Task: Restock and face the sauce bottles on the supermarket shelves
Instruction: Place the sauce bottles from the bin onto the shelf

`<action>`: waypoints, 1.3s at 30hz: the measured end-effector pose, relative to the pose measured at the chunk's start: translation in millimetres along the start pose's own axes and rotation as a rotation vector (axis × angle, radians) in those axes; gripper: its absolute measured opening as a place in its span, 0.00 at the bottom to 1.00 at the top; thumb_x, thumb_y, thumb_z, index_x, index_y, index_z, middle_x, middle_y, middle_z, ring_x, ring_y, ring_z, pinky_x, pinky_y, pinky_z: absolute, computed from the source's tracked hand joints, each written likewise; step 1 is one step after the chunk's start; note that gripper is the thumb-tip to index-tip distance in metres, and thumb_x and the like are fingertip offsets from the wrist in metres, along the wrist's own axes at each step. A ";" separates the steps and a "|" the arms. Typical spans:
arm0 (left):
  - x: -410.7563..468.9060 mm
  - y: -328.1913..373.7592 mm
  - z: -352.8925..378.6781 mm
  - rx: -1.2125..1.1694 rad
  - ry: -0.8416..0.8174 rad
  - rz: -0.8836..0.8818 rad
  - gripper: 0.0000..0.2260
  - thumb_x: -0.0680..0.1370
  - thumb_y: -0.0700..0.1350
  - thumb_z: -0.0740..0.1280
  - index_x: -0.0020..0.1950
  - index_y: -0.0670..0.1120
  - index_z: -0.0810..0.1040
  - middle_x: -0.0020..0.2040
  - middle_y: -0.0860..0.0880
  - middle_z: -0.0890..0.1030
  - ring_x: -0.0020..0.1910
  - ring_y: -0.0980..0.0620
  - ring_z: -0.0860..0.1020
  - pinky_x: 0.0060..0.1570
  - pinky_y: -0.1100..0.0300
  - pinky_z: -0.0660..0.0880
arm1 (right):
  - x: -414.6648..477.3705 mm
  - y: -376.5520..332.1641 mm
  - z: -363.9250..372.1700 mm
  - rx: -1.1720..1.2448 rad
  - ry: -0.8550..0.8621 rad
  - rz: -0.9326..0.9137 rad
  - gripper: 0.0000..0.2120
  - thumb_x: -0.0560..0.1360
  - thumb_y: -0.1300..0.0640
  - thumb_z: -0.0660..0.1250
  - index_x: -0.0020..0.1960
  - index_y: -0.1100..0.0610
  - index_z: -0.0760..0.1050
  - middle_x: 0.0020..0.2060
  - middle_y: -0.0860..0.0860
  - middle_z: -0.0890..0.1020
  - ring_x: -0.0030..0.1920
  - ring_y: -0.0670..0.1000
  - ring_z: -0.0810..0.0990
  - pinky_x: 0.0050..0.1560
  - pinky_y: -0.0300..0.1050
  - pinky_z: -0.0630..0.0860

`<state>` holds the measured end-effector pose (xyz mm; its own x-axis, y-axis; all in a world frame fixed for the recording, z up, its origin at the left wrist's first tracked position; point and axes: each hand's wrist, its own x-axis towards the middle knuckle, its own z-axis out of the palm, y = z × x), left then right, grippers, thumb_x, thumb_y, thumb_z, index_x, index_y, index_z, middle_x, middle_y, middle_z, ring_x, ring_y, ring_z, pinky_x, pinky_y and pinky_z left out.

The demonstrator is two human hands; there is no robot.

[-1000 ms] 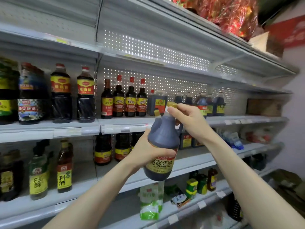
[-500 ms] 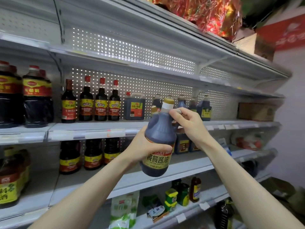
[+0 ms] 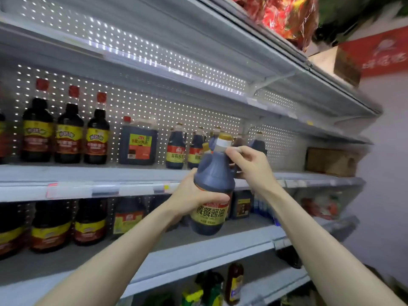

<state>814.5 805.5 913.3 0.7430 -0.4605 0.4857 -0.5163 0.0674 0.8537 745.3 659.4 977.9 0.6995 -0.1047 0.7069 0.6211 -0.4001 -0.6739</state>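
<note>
Gondola shelving point(image 3: 132, 188), whose middle shelf carries a row of dark sauce bottles point(image 3: 175, 149) against a perforated back panel. In front of that shelf's edge, clear of any surface, a dark soy sauce bottle point(image 3: 213, 176) is held near upright, its yellow label facing the camera. The left hand point(image 3: 193, 195) wraps the lower body, thumb lying just above the label. The right hand point(image 3: 251, 166) curls round the handle beside the neck, below the yellow cap point(image 3: 225, 136).

Held bottle point(image 3: 213, 191) before shelf point(image 3: 88, 188)
</note>
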 end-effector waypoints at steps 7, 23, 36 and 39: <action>79.3 -22.6 25.0 0.002 0.034 0.027 0.29 0.64 0.38 0.80 0.61 0.52 0.73 0.52 0.50 0.84 0.50 0.54 0.83 0.49 0.55 0.80 | 68.3 66.1 -35.4 0.044 -0.031 -0.006 0.07 0.78 0.54 0.66 0.43 0.52 0.80 0.36 0.45 0.83 0.38 0.42 0.80 0.39 0.43 0.79; 158.9 -37.8 15.8 0.225 0.380 -0.035 0.39 0.57 0.48 0.82 0.65 0.49 0.71 0.55 0.50 0.83 0.52 0.54 0.82 0.55 0.50 0.78 | 179.2 138.1 -40.7 0.281 -0.296 -0.128 0.08 0.78 0.54 0.65 0.47 0.57 0.79 0.42 0.49 0.83 0.39 0.39 0.80 0.38 0.34 0.75; 219.0 -52.2 -31.4 0.325 0.527 -0.043 0.38 0.57 0.44 0.83 0.64 0.49 0.72 0.55 0.51 0.83 0.54 0.53 0.81 0.50 0.56 0.78 | 249.7 169.4 -7.5 0.361 -0.367 -0.214 0.13 0.78 0.54 0.66 0.52 0.65 0.77 0.46 0.60 0.82 0.48 0.54 0.81 0.46 0.46 0.79; 230.3 -62.9 -46.4 0.326 0.520 -0.076 0.40 0.55 0.49 0.84 0.64 0.50 0.73 0.55 0.50 0.82 0.55 0.51 0.81 0.52 0.53 0.79 | 262.6 180.1 8.3 0.359 -0.369 -0.178 0.14 0.78 0.53 0.66 0.52 0.65 0.77 0.47 0.61 0.82 0.48 0.56 0.81 0.49 0.51 0.79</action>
<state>1037.9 736.3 980.1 0.8507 0.0441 0.5239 -0.4965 -0.2603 0.8281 1043.8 567.4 1040.3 0.6101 0.2887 0.7378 0.7776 -0.0398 -0.6275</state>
